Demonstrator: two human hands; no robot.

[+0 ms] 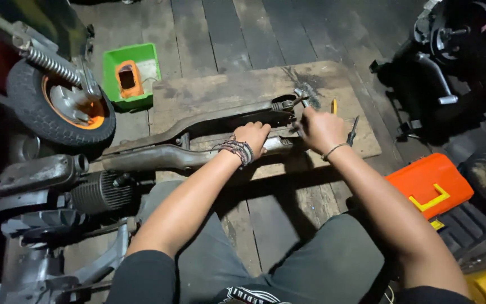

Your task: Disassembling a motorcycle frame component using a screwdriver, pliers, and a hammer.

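Note:
A long rusty metal exhaust-like part [158,156] lies across a worn wooden board [237,90] on the plank floor. My left hand [251,135], with braided bracelets on the wrist, presses down on the part near its right end. My right hand [319,128] is closed around a small metal tool [301,97] whose tip sits at the dark end fitting [284,104] of the part. A yellow-handled tool [334,106] and a dark screwdriver [353,130] lie on the board just right of my right hand.
A small wheel with an orange rim and a spring [63,101] stands at the left, above an engine block [85,194]. A green box holding an orange container [130,76] sits behind the board. An orange toolbox [431,186] lies at the right; dark machine parts [457,50] fill the far right.

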